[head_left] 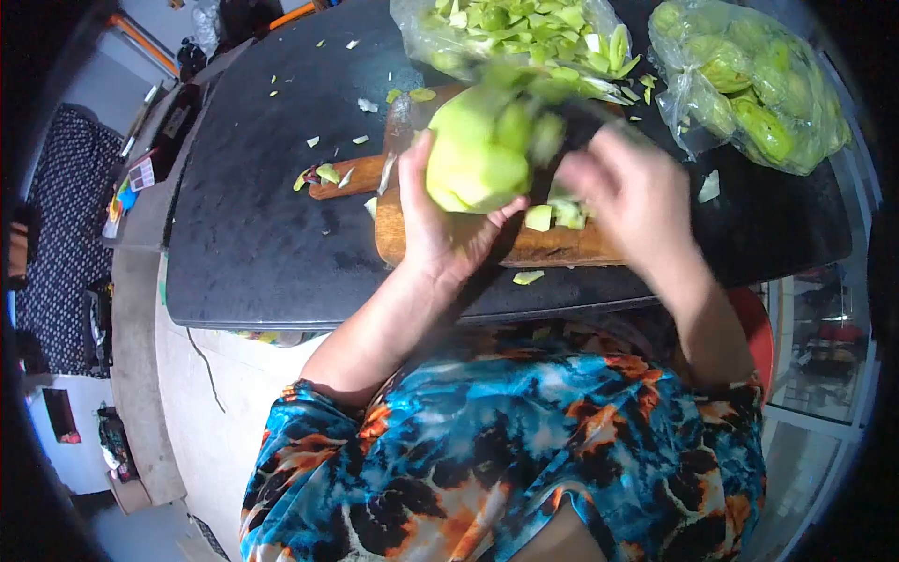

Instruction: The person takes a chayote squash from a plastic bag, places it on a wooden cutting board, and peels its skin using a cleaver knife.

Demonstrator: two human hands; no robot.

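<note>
My left hand [435, 215] cups a large pale green peeled fruit [473, 169] from below and the left, holding it above the wooden cutting board [552, 248]. Its surface shows flat cut facets, and its far side is smeared by motion. My right hand [637, 183] is close on the right, blurred and with its fingers curled. A dark streak beside those fingers may be a tool, but I cannot make it out. Small pale green cut pieces [552, 217] lie on the board beneath the two hands.
An opened plastic bag of green cuttings [534, 23] sits at the back of the black table [272, 225]. To its right is a knotted clear bag of whole green fruits [749, 80]. The board's handle [348, 178] points left. Scattered scraps [529, 277] dot the tabletop.
</note>
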